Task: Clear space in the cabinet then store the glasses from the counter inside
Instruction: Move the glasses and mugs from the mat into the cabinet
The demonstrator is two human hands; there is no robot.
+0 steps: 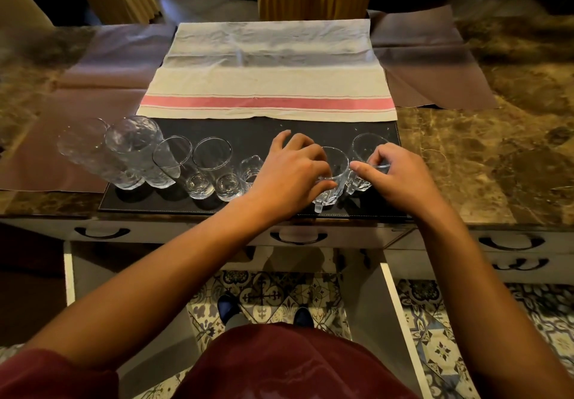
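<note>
At the marble counter [466, 150], my left hand [290, 171] closes its grip on one glass mug [334, 178] while my right hand [400, 178] pinches the rim of its neighbour [365, 162] on the black mat [248, 131]. Both should lift straight up, I judge, clear of the tumblers [198, 165] standing just beside, before going down to the open cabinet [394, 305].

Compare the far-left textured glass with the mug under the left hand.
The textured glass is tall with a dimpled wall; the mug is short and smooth. The glass has no handle; the mug has one, pointing toward the person. The glass stands untouched; the left hand has its fingers on the mug's rim. Both are clear and upright.
</note>
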